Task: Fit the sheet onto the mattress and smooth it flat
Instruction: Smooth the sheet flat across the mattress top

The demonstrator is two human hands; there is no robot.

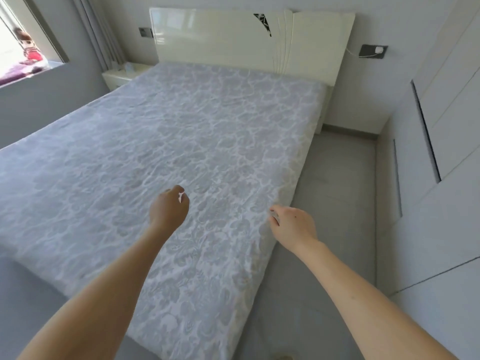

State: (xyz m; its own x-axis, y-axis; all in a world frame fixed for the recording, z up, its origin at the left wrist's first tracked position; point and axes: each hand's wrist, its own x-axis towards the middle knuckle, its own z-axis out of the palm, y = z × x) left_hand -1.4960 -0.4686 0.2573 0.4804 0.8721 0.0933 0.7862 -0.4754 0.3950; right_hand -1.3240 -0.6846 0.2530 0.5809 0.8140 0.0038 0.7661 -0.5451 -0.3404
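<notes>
Pinching at sheet (181, 120) with both hands, toward near right corner of mattress (298, 165).

Location of sheet: spread over whole visible mattress top, from headboard (220, 40) down to near corner. Finely rippled all over, not yet flat.

Left hand (168, 207): fingers curled, thumb and forefinger nipping up a small white peak of cloth, well in from edge.

Right hand (293, 226): fingers curled at right-hand edge, gripping a fold of cloth there; fingertips partly hidden under knuckles.

Handling, as judgement only:
- Thin, light, limp cloth with no stiffness, so creasing wherever left slack.
- Probably dragging on mattress surface rather than sliding freely.
- Not fragile; only risk is overstraining a seam.

Best purchase: along hem at edge and at corners, drawing outward and down over mattress side, then sweeping with flat palms from centre outward. Mid-panel pinch good only for lifting out a ridge.

Elasticated hem or plain: cannot tell.
</notes>
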